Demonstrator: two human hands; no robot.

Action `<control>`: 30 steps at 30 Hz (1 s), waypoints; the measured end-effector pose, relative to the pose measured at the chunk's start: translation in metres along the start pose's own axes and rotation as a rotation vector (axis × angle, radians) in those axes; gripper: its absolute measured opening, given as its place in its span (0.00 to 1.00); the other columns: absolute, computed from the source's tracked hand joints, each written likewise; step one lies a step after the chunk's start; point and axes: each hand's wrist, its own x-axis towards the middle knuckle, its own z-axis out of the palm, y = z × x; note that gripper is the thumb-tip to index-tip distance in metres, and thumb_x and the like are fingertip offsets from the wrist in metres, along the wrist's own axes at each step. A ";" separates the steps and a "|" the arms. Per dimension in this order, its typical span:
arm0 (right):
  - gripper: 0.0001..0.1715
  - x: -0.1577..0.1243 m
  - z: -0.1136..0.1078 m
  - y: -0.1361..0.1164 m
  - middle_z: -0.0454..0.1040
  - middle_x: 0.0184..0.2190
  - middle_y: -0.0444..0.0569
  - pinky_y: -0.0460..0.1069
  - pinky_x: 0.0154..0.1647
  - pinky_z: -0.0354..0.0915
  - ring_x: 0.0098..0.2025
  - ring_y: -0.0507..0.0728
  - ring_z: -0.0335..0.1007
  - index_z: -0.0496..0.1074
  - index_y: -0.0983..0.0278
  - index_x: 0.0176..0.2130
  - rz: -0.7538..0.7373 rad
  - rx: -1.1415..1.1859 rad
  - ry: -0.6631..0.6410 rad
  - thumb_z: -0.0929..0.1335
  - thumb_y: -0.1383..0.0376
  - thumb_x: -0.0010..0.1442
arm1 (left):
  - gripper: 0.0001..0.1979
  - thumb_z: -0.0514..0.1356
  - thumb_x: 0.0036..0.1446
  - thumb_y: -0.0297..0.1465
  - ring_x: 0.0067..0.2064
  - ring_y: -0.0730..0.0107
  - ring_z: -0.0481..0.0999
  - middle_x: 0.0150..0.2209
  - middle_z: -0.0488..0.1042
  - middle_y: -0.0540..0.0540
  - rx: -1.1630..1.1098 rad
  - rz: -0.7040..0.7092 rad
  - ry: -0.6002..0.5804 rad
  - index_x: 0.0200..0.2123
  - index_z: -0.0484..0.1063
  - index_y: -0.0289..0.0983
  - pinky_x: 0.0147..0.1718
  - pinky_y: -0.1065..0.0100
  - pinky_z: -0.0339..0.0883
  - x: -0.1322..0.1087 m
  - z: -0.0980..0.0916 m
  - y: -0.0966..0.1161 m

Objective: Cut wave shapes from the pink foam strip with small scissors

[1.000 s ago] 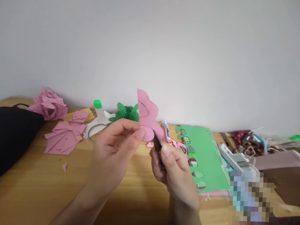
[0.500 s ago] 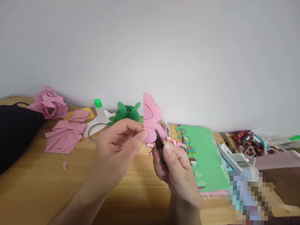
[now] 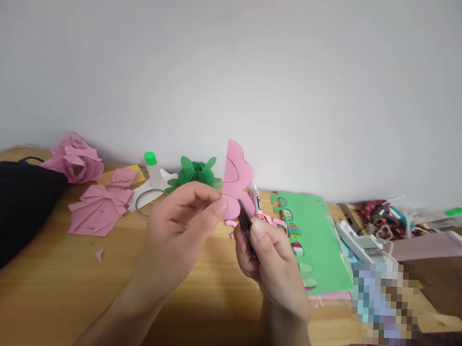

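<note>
Paper shape: a pink cut-out (image 3: 239,165), held up above the bench between the two hands, with one straight left edge, a wavy right edge and dark curved lines drawn on it.
Left hand: the left hand (image 3: 182,227) pinches the cut-out low on its straight edge between thumb and forefinger, the other fingers loosely curled.
Right hand: the right hand (image 3: 273,261) is closed around dark scissors (image 3: 247,225), thumb on top, the handles mostly hidden in the grip.
Blades: pointing up, tips at the lower lobes of the cut-out; how far they are parted is too small to tell.
Behind the hands: a green pleated paper figure (image 3: 196,175) and a glue tube (image 3: 258,202), with pink scraps (image 3: 278,224) just beside the tube.
Right side: a green sheet (image 3: 323,243) with a row of rounded shapes down its left edge; beyond it a white power strip (image 3: 355,242).
Left side: a green-capped glue stick (image 3: 151,162), white paper (image 3: 169,178), a thin ring (image 3: 137,204), folded pink paper (image 3: 99,210), a pink paper flower (image 3: 74,157) and a black bag (image 3: 18,209).
Underneath: a wooden bench (image 3: 57,298) against a pale wall (image 3: 235,66).
</note>
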 end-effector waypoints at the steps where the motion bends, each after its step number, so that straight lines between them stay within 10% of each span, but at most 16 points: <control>1: 0.23 0.000 0.000 0.000 0.53 0.16 0.36 0.44 0.16 0.41 0.17 0.45 0.41 0.61 0.63 0.27 0.002 0.002 -0.002 0.60 0.54 0.70 | 0.05 0.62 0.59 0.31 0.31 0.73 0.77 0.28 0.77 0.53 0.007 0.005 0.000 0.29 0.75 0.41 0.31 0.74 0.74 0.000 0.000 0.000; 30: 0.25 -0.001 -0.001 -0.001 0.53 0.15 0.36 0.45 0.16 0.41 0.16 0.47 0.40 0.61 0.62 0.27 0.053 -0.050 0.022 0.59 0.50 0.69 | 0.06 0.61 0.59 0.32 0.30 0.72 0.78 0.29 0.78 0.54 0.052 -0.015 0.026 0.29 0.75 0.42 0.32 0.72 0.75 -0.001 0.001 0.003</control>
